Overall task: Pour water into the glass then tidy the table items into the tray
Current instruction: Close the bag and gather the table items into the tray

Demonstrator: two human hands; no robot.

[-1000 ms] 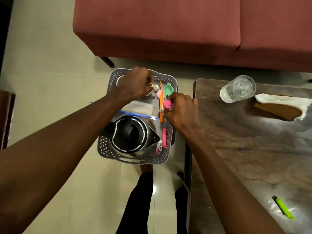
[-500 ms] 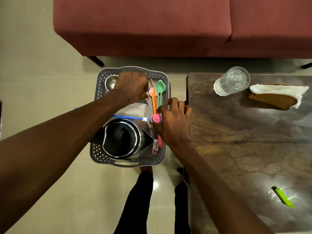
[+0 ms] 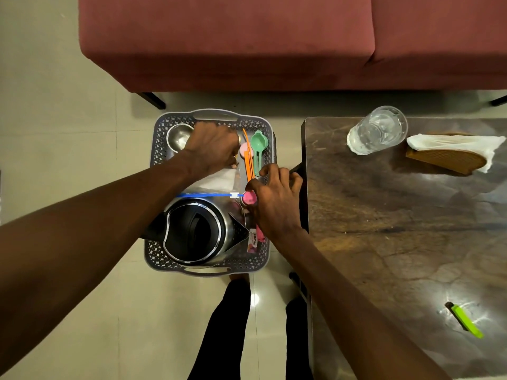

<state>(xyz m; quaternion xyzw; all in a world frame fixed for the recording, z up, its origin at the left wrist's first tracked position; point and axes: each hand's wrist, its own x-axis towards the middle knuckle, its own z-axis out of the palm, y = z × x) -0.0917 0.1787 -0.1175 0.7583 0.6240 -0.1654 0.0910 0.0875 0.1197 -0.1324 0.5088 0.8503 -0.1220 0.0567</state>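
Observation:
The grey perforated tray (image 3: 160, 259) stands on the floor left of the table. It holds a steel kettle (image 3: 197, 233), a steel bowl (image 3: 177, 135), a zip bag with a blue slider (image 3: 216, 185), orange sticks (image 3: 248, 160), a green measuring spoon (image 3: 259, 145) and a pink Camlin tube (image 3: 253, 239). My right hand (image 3: 277, 201) grips a small pink-capped bottle (image 3: 249, 197) beside the kettle's spout. My left hand (image 3: 211, 146) reaches down into the tray's far half, fingers curled under; what they hold is hidden. The glass of water (image 3: 377, 130) stands on the table.
The dark wooden table (image 3: 384, 220) also carries a wooden holder with white tissues (image 3: 450, 149) and a green lighter (image 3: 466, 320). A red sofa (image 3: 247, 37) runs along the far side. My legs (image 3: 219, 325) stand just behind the tray's near edge.
My right hand has carried the pink-capped bottle from beside the green spoon toward me, down to the kettle's spout. My left hand has sunk lower into the tray.

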